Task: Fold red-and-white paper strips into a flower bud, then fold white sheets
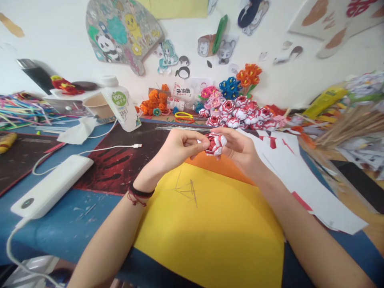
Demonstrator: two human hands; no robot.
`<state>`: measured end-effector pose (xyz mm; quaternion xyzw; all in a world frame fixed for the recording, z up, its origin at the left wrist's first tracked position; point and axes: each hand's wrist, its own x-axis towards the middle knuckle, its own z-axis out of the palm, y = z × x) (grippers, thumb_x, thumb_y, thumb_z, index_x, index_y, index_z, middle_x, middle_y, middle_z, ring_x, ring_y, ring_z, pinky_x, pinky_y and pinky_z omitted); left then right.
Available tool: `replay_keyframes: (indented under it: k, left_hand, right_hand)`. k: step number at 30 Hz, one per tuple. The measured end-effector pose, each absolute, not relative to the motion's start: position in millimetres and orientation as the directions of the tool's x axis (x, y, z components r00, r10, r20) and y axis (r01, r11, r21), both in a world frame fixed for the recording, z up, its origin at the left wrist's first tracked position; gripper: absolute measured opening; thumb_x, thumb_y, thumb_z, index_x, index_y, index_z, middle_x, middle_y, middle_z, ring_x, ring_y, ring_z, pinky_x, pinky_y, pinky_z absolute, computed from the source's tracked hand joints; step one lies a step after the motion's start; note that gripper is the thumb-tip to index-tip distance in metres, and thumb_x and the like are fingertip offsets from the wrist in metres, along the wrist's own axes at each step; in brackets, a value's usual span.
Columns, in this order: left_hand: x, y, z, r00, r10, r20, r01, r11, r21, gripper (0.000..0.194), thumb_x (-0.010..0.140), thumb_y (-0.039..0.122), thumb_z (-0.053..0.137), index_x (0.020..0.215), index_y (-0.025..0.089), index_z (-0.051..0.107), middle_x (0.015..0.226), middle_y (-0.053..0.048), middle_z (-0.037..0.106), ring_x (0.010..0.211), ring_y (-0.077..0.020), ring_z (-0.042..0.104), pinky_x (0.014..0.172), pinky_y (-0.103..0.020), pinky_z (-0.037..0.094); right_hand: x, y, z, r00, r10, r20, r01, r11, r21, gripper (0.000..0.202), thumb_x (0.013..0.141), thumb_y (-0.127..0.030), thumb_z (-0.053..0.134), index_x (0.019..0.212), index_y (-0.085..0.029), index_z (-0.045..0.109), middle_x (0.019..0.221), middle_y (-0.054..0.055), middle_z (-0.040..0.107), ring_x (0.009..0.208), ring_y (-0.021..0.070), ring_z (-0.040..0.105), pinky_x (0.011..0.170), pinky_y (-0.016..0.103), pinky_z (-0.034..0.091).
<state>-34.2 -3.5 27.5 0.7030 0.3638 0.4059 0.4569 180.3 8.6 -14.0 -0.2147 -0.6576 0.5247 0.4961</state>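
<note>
A red and white paper flower (pixel 216 145) is held up between my two hands, above the orange sheet (pixel 223 167). My left hand (pixel 183 146) pinches the petals on its left side with thumb and index finger. From the right, my right hand (pixel 240 150) cups the flower, its fingers curled round the back and side. Part of the flower's underside is hidden by my fingers. Below lies a large yellow sheet (pixel 216 224) with several thin, dark pieces like wire (pixel 192 192) on it.
Finished red and white flowers (pixel 240 114) are heaped behind my hands. White paper sheets (pixel 312 188) with red scraps lie to the right. On the left are a white power bank (pixel 52 186) with a cable and a white bottle (pixel 121 105). Thin wires (pixel 180 128) lie behind my left hand.
</note>
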Motion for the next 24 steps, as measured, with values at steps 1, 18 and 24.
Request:
replay_keyframes:
  k: [1, 18, 24]
  left_hand:
    - [-34.5, -2.9, 26.8, 0.411, 0.88, 0.24, 0.131, -0.318, 0.939, 0.03, 0.081, 0.041, 0.078, 0.087, 0.011, 0.077, 0.055, 0.001, 0.052, 0.049, -0.0056, 0.038, 0.045, -0.019, 0.026]
    - [-34.2, -4.9, 31.5, 0.44, 0.868, 0.23, 0.152, -0.325, 0.934, 0.027, 0.083, 0.037, 0.075, 0.08, 0.01, 0.071, 0.052, 0.003, 0.048, 0.046, -0.0042, 0.036, 0.043, -0.018, 0.022]
    - [-31.1, -7.5, 33.7, 0.432, 0.865, 0.256, 0.208, -0.372, 0.905, 0.011, 0.084, 0.021, 0.067, 0.079, 0.01, 0.068, 0.05, 0.007, 0.043, 0.045, -0.0028, 0.031, 0.043, -0.017, 0.02]
  right_hand:
    - [180.5, 8.7, -14.1, -0.417, 0.8, 0.431, -0.24, 0.36, -0.902, 0.041, 0.088, -0.031, 0.074, 0.126, -0.021, 0.065, 0.102, 0.006, 0.068, 0.076, 0.0151, 0.064, 0.065, 0.029, 0.055]
    - [181.0, 9.1, -14.4, -0.434, 0.787, 0.438, -0.242, 0.366, -0.899, 0.039, 0.09, -0.029, 0.072, 0.127, -0.021, 0.065, 0.103, 0.006, 0.069, 0.078, 0.0152, 0.066, 0.064, 0.028, 0.056]
    - [180.6, 7.8, -13.9, -0.435, 0.798, 0.417, -0.222, 0.354, -0.908, 0.039, 0.089, -0.03, 0.073, 0.127, -0.022, 0.064, 0.107, 0.007, 0.069, 0.079, 0.0159, 0.066, 0.065, 0.029, 0.056]
